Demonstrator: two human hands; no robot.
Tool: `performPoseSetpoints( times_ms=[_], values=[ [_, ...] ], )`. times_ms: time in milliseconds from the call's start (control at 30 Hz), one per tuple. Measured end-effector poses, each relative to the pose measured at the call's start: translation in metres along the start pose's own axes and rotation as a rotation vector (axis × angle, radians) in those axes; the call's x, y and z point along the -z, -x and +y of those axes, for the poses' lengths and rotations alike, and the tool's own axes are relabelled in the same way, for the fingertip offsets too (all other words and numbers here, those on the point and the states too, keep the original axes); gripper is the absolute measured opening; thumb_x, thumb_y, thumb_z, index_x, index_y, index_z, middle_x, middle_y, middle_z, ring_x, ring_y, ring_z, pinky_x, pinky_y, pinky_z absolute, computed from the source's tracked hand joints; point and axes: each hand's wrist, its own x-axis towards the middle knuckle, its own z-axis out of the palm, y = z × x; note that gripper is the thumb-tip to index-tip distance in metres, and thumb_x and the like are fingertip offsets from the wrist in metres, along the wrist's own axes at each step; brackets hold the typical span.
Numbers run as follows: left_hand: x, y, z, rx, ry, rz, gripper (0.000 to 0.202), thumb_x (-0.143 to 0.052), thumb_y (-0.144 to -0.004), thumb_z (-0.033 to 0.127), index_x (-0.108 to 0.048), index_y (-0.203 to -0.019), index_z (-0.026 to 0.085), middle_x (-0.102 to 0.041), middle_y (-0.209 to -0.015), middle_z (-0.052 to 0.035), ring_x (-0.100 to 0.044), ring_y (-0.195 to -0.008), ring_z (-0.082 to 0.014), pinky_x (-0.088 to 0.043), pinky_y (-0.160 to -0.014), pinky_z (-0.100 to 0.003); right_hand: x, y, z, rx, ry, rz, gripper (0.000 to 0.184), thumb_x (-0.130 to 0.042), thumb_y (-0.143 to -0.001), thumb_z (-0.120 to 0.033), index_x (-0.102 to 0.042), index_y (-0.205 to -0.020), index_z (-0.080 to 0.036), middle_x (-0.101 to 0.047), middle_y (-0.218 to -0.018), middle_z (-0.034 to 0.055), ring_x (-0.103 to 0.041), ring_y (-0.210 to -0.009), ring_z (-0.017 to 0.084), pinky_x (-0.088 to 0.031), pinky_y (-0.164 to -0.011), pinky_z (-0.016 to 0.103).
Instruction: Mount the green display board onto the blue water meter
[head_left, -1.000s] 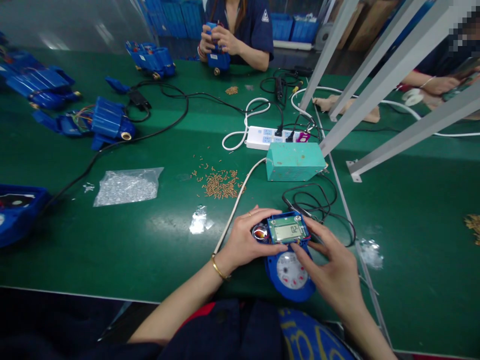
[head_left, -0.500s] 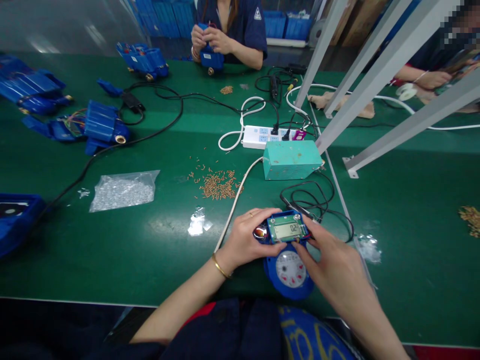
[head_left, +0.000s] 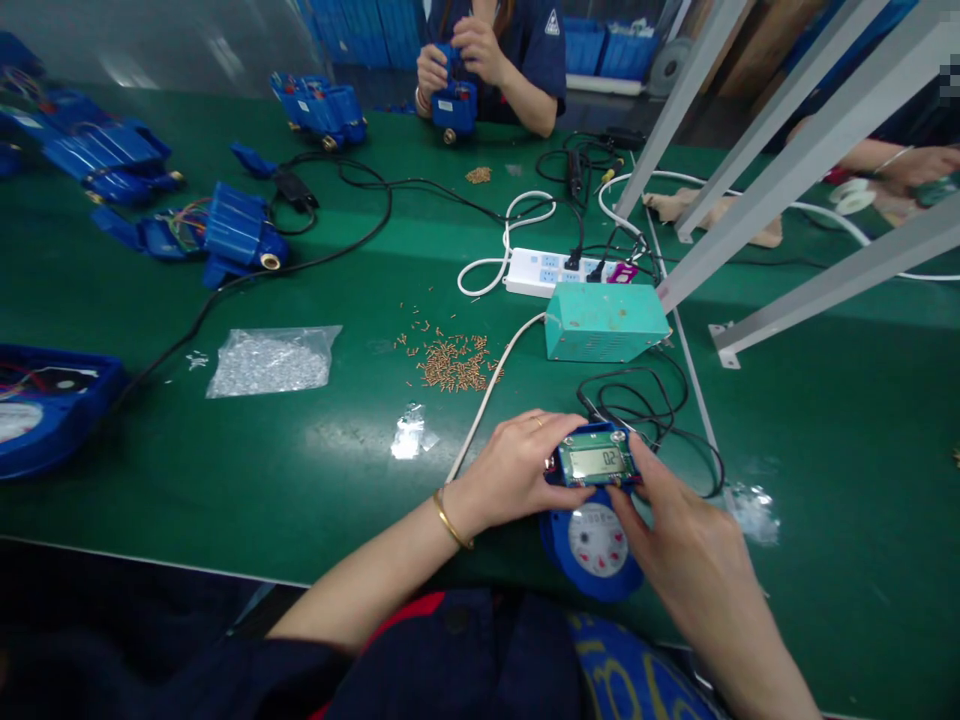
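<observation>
A blue water meter (head_left: 594, 575) with a round white dial lies in front of me at the table's near edge. Above its dial sits a green circuit board with a lit display (head_left: 598, 461) reading about 0.2. My left hand (head_left: 517, 470) is closed round the left side of the display housing, thumb along its lower edge. On the right side, my right hand (head_left: 675, 510) grips the same housing between thumb and fingers. The undersides of the housing and several fingertips are hidden.
Beyond my hands stand a turquoise metal box (head_left: 607, 320) and a white power strip (head_left: 536, 272). Loose brass screws (head_left: 456, 363) and a clear bag of small parts (head_left: 271, 362) lie left. More blue meters (head_left: 244, 230) rest farther left. Grey posts (head_left: 772, 170) rise at right. A co-worker (head_left: 487, 70) handles another meter.
The whole view has shifted, so the table's things appear farther right. Both my hands keep their hold on the meter. The co-worker opposite has raised one hand above their meter.
</observation>
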Motion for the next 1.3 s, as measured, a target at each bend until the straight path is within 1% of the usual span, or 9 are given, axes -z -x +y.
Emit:
performPoseSetpoints(
  times_ms=[133, 233, 500, 633, 800, 933, 1100, 1200, 1300],
  values=[
    [-0.001, -0.002, -0.003, 0.066, 0.193, 0.04, 0.057, -0.084, -0.071, 0.035, -0.062, -0.121, 0.02, -0.071, -0.119, -0.0069, -0.067, -0.108, -0.0233, -0.051, -0.098, -0.037, 0.0, 0.002, -0.002, -0.049, 0.015, -0.004, 0.046, -0.032, -0.106, -0.033, -0.055, -0.127, 0.001, -0.074, -0.082, 0.0197, -0.073, -0.062, 0.031, -0.056, -0.044, 0.036],
    [-0.007, -0.004, 0.002, 0.129, 0.242, 0.087, 0.06, -0.089, -0.065, 0.041, -0.064, -0.115, 0.019, -0.071, -0.111, -0.0071, -0.066, -0.103, -0.0235, -0.051, -0.093, -0.037, 0.0, 0.004, -0.004, -0.074, 0.015, -0.009, 0.046, -0.033, -0.106, -0.033, -0.055, -0.127, 0.001, -0.075, -0.083, 0.0193, -0.074, -0.064, 0.031, -0.056, -0.045, 0.036],
    [-0.016, -0.01, 0.009, 0.161, 0.103, 0.128, 0.051, -0.084, -0.069, 0.044, -0.066, -0.109, 0.02, -0.069, -0.102, -0.0054, -0.064, -0.097, -0.0234, -0.051, -0.091, -0.038, -0.003, 0.008, -0.001, -0.132, -0.019, -0.033, 0.047, -0.034, -0.105, -0.036, -0.057, -0.13, -0.004, -0.076, -0.079, 0.0152, -0.075, -0.066, 0.031, -0.058, -0.049, 0.037],
    [-0.016, -0.011, 0.007, 0.12, 0.028, 0.122, 0.049, -0.082, -0.07, 0.044, -0.064, -0.108, 0.018, -0.069, -0.099, -0.0061, -0.064, -0.096, -0.0238, -0.051, -0.092, -0.04, -0.002, 0.012, 0.003, -0.184, -0.128, -0.049, 0.049, -0.042, -0.102, -0.037, -0.057, -0.134, -0.003, -0.076, -0.09, 0.0181, -0.075, -0.069, 0.034, -0.061, -0.051, 0.041],
    [-0.016, -0.01, 0.007, 0.102, -0.013, 0.102, 0.049, -0.08, -0.072, 0.043, -0.061, -0.11, 0.019, -0.068, -0.103, -0.007, -0.064, -0.1, -0.025, -0.052, -0.092, -0.041, 0.0, 0.023, 0.008, -0.278, -0.381, -0.125, 0.053, -0.046, -0.1, -0.033, -0.046, -0.147, -0.009, -0.068, -0.123, 0.0178, -0.073, -0.1, 0.032, -0.064, -0.081, 0.046],
    [-0.014, -0.01, 0.008, 0.096, -0.044, 0.086, 0.049, -0.08, -0.072, 0.043, -0.06, -0.109, 0.019, -0.068, -0.104, -0.0073, -0.063, -0.1, -0.0256, -0.052, -0.091, -0.041, -0.001, 0.029, 0.012, -0.314, -0.533, -0.136, 0.052, -0.048, -0.099, -0.025, -0.043, -0.149, -0.013, -0.063, -0.133, 0.0137, -0.07, -0.109, 0.025, -0.06, -0.093, 0.039],
    [-0.009, -0.01, 0.012, 0.121, -0.092, 0.016, 0.047, -0.079, -0.074, 0.043, -0.06, -0.11, 0.019, -0.068, -0.105, -0.007, -0.063, -0.1, -0.0262, -0.052, -0.087, -0.041, -0.003, 0.027, 0.009, -0.427, -0.617, -0.098, 0.044, -0.044, -0.101, -0.029, -0.05, -0.143, -0.017, -0.065, -0.131, 0.0116, -0.068, -0.113, 0.025, -0.054, -0.102, 0.045],
    [-0.008, -0.01, 0.014, 0.145, -0.064, 0.006, 0.045, -0.082, -0.072, 0.04, -0.062, -0.108, 0.021, -0.068, -0.106, -0.0057, -0.063, -0.1, -0.0254, -0.051, -0.089, -0.041, -0.003, 0.027, 0.004, -0.521, -0.681, -0.077, 0.035, -0.047, -0.101, -0.032, -0.055, -0.133, -0.022, -0.069, -0.126, 0.009, -0.068, -0.113, 0.024, -0.056, -0.099, 0.042],
    [-0.009, -0.009, 0.014, 0.194, 0.0, 0.032, 0.047, -0.084, -0.07, 0.038, -0.063, -0.109, 0.022, -0.067, -0.108, -0.0055, -0.062, -0.101, -0.025, -0.051, -0.091, -0.041, -0.005, 0.027, 0.002, -0.59, -0.731, -0.005, 0.025, -0.052, -0.1, -0.035, -0.062, -0.12, -0.025, -0.072, -0.118, 0.0068, -0.069, -0.111, 0.023, -0.057, -0.097, 0.04]
  ],
)
